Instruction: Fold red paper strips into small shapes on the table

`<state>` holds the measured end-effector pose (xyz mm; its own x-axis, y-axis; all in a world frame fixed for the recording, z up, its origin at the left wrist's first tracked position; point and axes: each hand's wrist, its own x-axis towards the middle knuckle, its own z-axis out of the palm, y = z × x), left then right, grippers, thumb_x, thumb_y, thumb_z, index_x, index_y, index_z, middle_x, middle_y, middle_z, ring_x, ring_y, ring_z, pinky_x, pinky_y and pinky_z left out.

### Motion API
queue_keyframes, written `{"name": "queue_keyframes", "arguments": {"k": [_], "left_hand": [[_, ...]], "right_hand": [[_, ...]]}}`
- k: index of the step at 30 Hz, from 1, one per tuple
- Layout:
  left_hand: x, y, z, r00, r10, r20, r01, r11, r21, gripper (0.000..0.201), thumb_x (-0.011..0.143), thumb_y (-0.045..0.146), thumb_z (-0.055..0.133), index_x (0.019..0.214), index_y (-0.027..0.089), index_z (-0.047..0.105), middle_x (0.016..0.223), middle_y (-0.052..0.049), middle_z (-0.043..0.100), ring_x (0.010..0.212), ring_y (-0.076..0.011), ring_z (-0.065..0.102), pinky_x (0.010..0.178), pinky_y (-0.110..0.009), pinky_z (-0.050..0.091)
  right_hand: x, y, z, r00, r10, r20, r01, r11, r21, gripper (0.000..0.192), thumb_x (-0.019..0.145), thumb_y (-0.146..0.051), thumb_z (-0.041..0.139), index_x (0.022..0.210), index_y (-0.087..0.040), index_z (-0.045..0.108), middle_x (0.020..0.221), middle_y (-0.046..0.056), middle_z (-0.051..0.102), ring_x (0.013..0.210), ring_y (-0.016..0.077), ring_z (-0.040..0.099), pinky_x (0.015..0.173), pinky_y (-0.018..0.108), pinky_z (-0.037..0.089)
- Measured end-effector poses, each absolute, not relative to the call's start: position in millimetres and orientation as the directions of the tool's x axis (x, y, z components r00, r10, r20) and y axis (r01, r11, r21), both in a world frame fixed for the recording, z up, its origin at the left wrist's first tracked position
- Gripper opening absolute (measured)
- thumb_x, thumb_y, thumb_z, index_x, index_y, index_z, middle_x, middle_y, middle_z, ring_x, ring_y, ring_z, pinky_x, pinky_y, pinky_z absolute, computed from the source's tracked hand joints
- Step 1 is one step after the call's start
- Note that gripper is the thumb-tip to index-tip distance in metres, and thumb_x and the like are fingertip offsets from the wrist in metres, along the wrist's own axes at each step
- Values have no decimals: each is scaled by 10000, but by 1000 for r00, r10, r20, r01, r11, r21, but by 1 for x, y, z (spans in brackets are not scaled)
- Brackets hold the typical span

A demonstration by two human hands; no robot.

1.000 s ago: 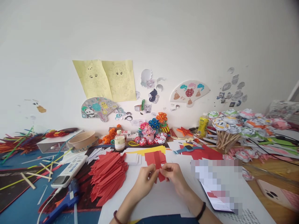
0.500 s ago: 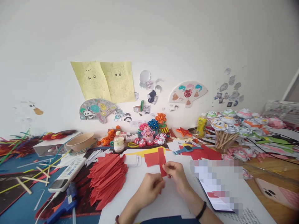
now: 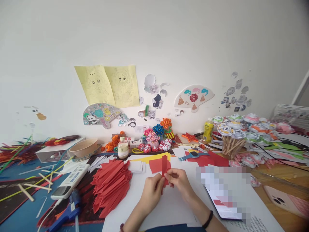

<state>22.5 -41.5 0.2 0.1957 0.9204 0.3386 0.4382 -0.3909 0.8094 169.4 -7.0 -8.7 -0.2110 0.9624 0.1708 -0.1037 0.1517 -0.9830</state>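
A narrow red paper strip (image 3: 164, 165) stands upright between my hands, above the white sheet (image 3: 169, 206). My left hand (image 3: 154, 187) pinches its lower left side between thumb and fingers. From the other side my right hand (image 3: 177, 181) grips the same strip near its lower end. Just behind the strip lie flat red paper pieces (image 3: 155, 165). To the left of my left hand is a big pile of folded red paper strips (image 3: 111, 187). Small white paper pieces (image 3: 136, 166) rest behind that pile.
On the left are a blue glue gun (image 3: 66, 214), a white power strip (image 3: 71, 182) and wooden sticks (image 3: 26, 192). A bottle (image 3: 123, 149) stands behind the papers. At right are a tablet (image 3: 222, 196), a blue watch (image 3: 193, 154), a phone (image 3: 280, 199) and paper flowers (image 3: 231, 132).
My left hand has moved up and right and now grips the strip. The strip has turned and looks narrower. My right hand has shifted slightly and still holds it.
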Motion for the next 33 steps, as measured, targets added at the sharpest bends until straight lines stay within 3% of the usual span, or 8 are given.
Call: {"name": "queue_keyframes", "arguments": {"k": [7,12,18,22,25,29,33], "left_hand": [[26,-44,-2,253,903,348,444,-428,787,381,930,368,393,633,173,533,583,4,564,531,-116,479,540,-214,333],[25,-43,0,327,919,222,435,-355,827,424,930,409,370,619,178,543,472,33,484,458,-114,441,493,-215,319],[17,-36,2,165,938,304,460,-346,818,435,920,449,385,594,178,482,509,34,462,493,-110,412,517,-223,300],[12,-31,2,104,936,337,371,-350,860,334,910,436,421,718,177,510,609,22,512,572,-124,450,549,-218,330],[11,-29,-1,98,943,318,297,-332,895,312,878,434,489,700,177,492,619,26,496,587,-122,452,553,-211,349],[10,-27,-4,48,947,318,241,-320,916,320,855,439,524,677,175,492,619,21,511,589,-121,476,561,-210,367],[9,-26,-1,-8,961,275,190,-269,944,335,819,470,562,679,170,515,581,31,493,517,-99,433,491,-195,326]], "right_hand": [[169,-8,-6,-218,958,188,-113,167,-980,410,728,-534,663,619,-155,551,553,-14,520,472,103,435,448,227,318],[172,-6,-11,-171,965,197,-31,194,-980,421,721,-521,672,565,-156,531,502,-27,473,468,104,412,453,231,299],[171,-7,-10,-277,948,156,-68,142,-987,416,729,-533,653,596,-147,572,523,-21,487,474,107,410,448,230,297],[169,-7,-11,-358,916,184,-70,170,-983,397,704,-507,688,588,-140,589,532,-32,471,515,104,414,487,225,302],[166,-6,-14,-399,898,184,-50,179,-983,416,686,-509,700,554,-137,568,509,-39,456,507,99,413,486,221,301],[163,-6,-14,-444,887,127,-65,110,-992,394,716,-530,659,702,-139,616,604,-12,560,495,115,508,476,226,378],[165,-7,-10,-367,925,95,-74,73,-995,391,720,-524,654,710,-135,611,592,-10,563,429,100,494,425,224,376]]}}
